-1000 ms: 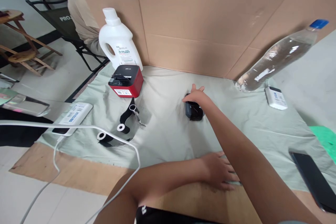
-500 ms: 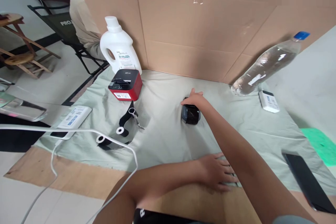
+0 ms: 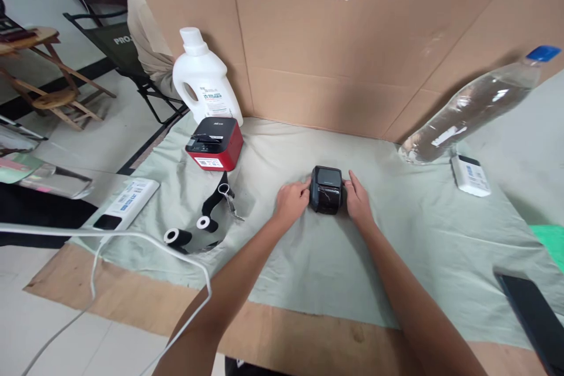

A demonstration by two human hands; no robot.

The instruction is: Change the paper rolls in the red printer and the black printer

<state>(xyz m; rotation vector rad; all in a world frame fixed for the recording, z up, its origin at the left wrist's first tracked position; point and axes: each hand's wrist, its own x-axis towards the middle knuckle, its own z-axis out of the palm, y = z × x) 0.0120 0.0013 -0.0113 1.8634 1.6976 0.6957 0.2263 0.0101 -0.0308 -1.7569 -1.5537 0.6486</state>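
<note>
A small black portable printer [image 3: 326, 189], boxy with a glossy front, sits on the pale green cloth near the middle. My left hand [image 3: 291, 202] is at its left side, fingers curled and fingertips against the casing. On the opposite side, my right hand [image 3: 358, 198] has its thumb and fingers against the casing, so the printer is held between both hands. Left of my hands lie a black paper roll [image 3: 178, 238] and a smaller black roll [image 3: 207, 224] with white cores. Beside them is a black strip [image 3: 212, 200] with a metal ring and clip.
A red and black printer [image 3: 215, 144] and a white detergent jug [image 3: 207, 82] stand at back left, before a cardboard wall [image 3: 317, 41]. A water bottle [image 3: 471, 111] leans at right. A white cable [image 3: 145, 235] crosses the left foreground. A phone [image 3: 531, 317] lies at right.
My left hand has moved from the cloth's front edge up to the printer's left side. My right hand has shifted from the printer's top to its right side.
</note>
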